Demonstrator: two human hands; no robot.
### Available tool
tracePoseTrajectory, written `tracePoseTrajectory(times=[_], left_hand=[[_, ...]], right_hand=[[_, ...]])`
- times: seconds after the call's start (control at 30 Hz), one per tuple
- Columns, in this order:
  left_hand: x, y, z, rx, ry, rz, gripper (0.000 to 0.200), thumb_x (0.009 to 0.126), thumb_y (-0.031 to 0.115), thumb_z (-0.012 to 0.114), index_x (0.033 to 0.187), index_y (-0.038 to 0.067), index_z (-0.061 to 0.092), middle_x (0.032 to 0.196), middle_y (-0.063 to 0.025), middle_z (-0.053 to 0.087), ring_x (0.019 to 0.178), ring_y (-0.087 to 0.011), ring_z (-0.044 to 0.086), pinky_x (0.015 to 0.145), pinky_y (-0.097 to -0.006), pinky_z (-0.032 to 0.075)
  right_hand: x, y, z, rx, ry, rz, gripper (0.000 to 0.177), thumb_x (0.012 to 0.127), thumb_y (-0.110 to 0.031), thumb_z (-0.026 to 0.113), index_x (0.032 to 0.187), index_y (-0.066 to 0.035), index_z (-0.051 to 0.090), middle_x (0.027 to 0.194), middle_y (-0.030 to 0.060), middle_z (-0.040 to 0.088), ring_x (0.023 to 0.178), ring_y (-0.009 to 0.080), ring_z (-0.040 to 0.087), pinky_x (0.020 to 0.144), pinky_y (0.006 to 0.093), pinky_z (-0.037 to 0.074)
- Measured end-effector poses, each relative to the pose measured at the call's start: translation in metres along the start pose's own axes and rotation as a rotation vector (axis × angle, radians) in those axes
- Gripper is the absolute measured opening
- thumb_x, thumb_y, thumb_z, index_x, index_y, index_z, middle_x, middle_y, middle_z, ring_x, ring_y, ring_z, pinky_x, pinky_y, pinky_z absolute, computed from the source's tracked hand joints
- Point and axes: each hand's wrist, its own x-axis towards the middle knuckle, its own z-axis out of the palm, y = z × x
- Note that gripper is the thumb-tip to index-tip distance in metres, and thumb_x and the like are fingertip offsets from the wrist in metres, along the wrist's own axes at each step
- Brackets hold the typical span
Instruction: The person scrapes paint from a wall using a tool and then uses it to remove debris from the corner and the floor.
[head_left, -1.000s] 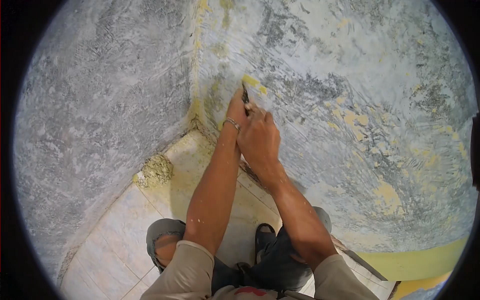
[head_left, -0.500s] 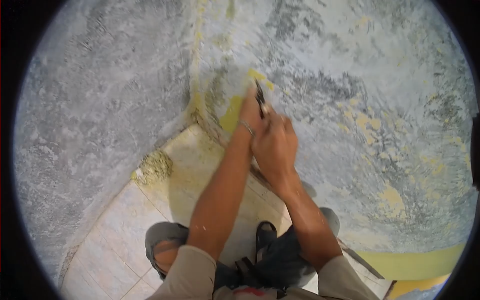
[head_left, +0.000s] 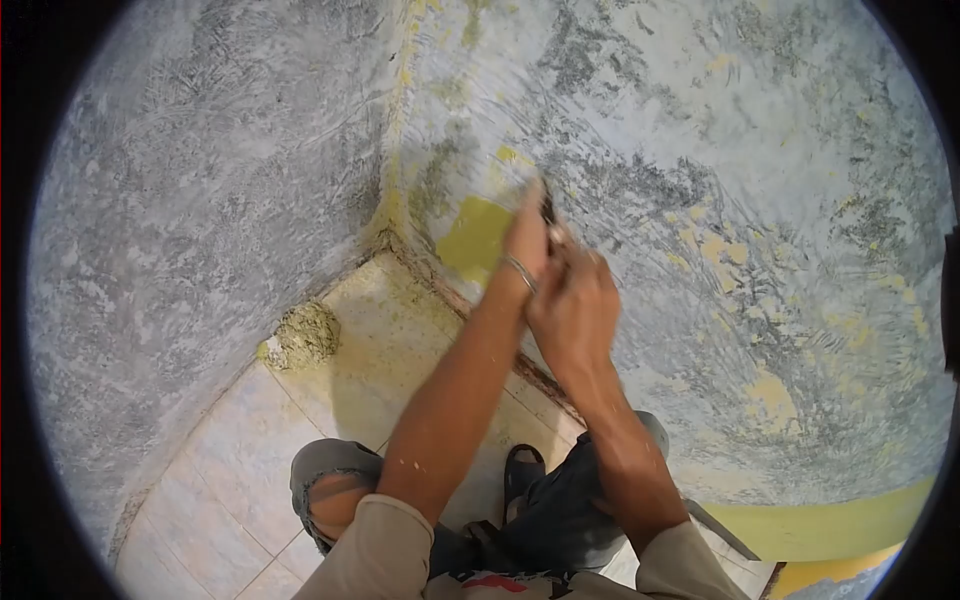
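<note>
Both hands are together on a narrow dark scraper (head_left: 548, 210) against the patchy wall (head_left: 650, 110). My right hand (head_left: 577, 305) is closed round its handle end, low on the tool. Higher up, my left hand (head_left: 527, 238), with a bracelet on the wrist, is closed along the tool's left side; its fingers are blurred. Left of the hands, a patch of yellow-green paint (head_left: 472, 238) clings to the wall. A smaller yellow fleck (head_left: 510, 155) shows above it, near the scraper's tip. The scraper's edge is too smeared to make out.
A second grey wall (head_left: 220, 170) meets this one at a corner on the left. On the tiled floor (head_left: 215, 490) lies a heap of paint scrapings (head_left: 305, 337) by the left wall. My knees and a sandal (head_left: 522, 470) are below. A light-green band (head_left: 840, 525) runs along the lower right.
Both hands and the scraper have moved right and slightly down along the wall. More of the yellow-green patch shows now, and the yellow fleck above it looks smaller.
</note>
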Motion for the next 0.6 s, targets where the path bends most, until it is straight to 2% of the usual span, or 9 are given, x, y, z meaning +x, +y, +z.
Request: tracePoseTrajectory(times=[0.03, 0.07, 0.1, 0.17, 0.23, 0.3, 0.33, 0.57, 0.6], left_hand=[[0.003, 0.010, -0.006, -0.092, -0.046, -0.052, 0.043, 0.091, 0.049, 0.046, 0.068, 0.014, 0.044, 0.055, 0.0005, 0.043, 0.044, -0.0119, 0.043, 0.040, -0.0265, 0.037], [0.001, 0.024, -0.012, -0.266, -0.050, -0.299, 0.042, 0.090, 0.050, 0.048, 0.071, 0.013, 0.047, 0.056, 0.0009, 0.043, 0.044, -0.0116, 0.043, 0.039, -0.0246, 0.035], [-0.004, 0.017, -0.010, -0.267, -0.050, -0.303, 0.042, 0.090, 0.050, 0.048, 0.071, 0.013, 0.047, 0.056, 0.0009, 0.043, 0.044, -0.0116, 0.043, 0.039, -0.0246, 0.035], [-0.014, -0.005, -0.003, 0.070, 0.017, 0.056, 0.044, 0.089, 0.051, 0.049, 0.070, 0.011, 0.046, 0.053, 0.0004, 0.041, 0.043, -0.0118, 0.042, 0.038, -0.0259, 0.037], [-0.016, -0.014, 0.000, 0.096, 0.014, 0.007, 0.044, 0.089, 0.051, 0.050, 0.070, 0.012, 0.046, 0.053, -0.0007, 0.042, 0.044, -0.0111, 0.042, 0.037, -0.0250, 0.036], [-0.015, -0.008, -0.005, 0.016, 0.034, -0.032, 0.045, 0.089, 0.052, 0.050, 0.071, 0.011, 0.046, 0.054, -0.0018, 0.043, 0.044, -0.0115, 0.041, 0.039, -0.0250, 0.035], [-0.018, 0.000, -0.005, -0.145, 0.073, -0.228, 0.045, 0.088, 0.051, 0.050, 0.071, 0.010, 0.047, 0.057, -0.0027, 0.046, 0.044, -0.0119, 0.042, 0.039, -0.0249, 0.035], [-0.004, 0.005, -0.005, -0.074, 0.083, 0.035, 0.047, 0.089, 0.050, 0.048, 0.069, 0.008, 0.048, 0.059, -0.0030, 0.046, 0.047, -0.0141, 0.043, 0.042, -0.0265, 0.037], [0.017, 0.015, -0.030, -0.110, -0.058, -0.152, 0.045, 0.090, 0.049, 0.045, 0.070, 0.009, 0.050, 0.063, -0.0032, 0.049, 0.048, -0.0146, 0.046, 0.044, -0.0269, 0.040]], right_hand=[[0.005, -0.005, 0.008, -0.005, -0.004, 0.011, 0.016, 0.081, -0.003, 0.054, 0.092, 0.006, 0.059, 0.078, 0.0251, 0.058, 0.071, 0.0413, 0.056, 0.063, 0.0463, 0.047], [0.010, -0.009, 0.016, -0.035, -0.031, 0.049, 0.017, 0.081, -0.002, 0.054, 0.094, 0.007, 0.059, 0.078, 0.0244, 0.059, 0.070, 0.0403, 0.057, 0.062, 0.0457, 0.047], [0.013, -0.011, 0.019, -0.062, -0.053, 0.080, 0.018, 0.080, -0.001, 0.054, 0.095, 0.008, 0.059, 0.078, 0.0237, 0.059, 0.070, 0.0393, 0.057, 0.061, 0.0451, 0.047], [0.001, -0.003, 0.002, -0.036, -0.009, -0.071, 0.014, 0.080, -0.001, 0.055, 0.089, 0.010, 0.057, 0.078, 0.0250, 0.058, 0.068, 0.0397, 0.057, 0.061, 0.0455, 0.047], [-0.012, -0.001, -0.013, 0.026, -0.091, 0.178, 0.010, 0.080, -0.002, 0.055, 0.083, 0.008, 0.055, 0.077, 0.0263, 0.057, 0.069, 0.0415, 0.056, 0.063, 0.0461, 0.046], [-0.009, 0.000, -0.001, -0.001, -0.083, 0.168, 0.009, 0.080, -0.002, 0.055, 0.081, 0.007, 0.054, 0.076, 0.0254, 0.057, 0.069, 0.0411, 0.056, 0.062, 0.0462, 0.046], [-0.008, -0.002, 0.004, -0.031, -0.077, 0.157, 0.009, 0.080, -0.002, 0.055, 0.079, 0.007, 0.053, 0.075, 0.0245, 0.057, 0.069, 0.0407, 0.056, 0.061, 0.0462, 0.046], [0.002, 0.005, 0.013, 0.039, -0.011, 0.026, 0.011, 0.079, -0.003, 0.055, 0.083, 0.008, 0.056, 0.075, 0.0265, 0.057, 0.069, 0.0427, 0.056, 0.061, 0.0471, 0.045], [0.009, -0.003, 0.022, -0.003, -0.049, 0.069, 0.012, 0.079, -0.002, 0.055, 0.086, 0.007, 0.057, 0.076, 0.0252, 0.057, 0.070, 0.0414, 0.057, 0.061, 0.0469, 0.046]])
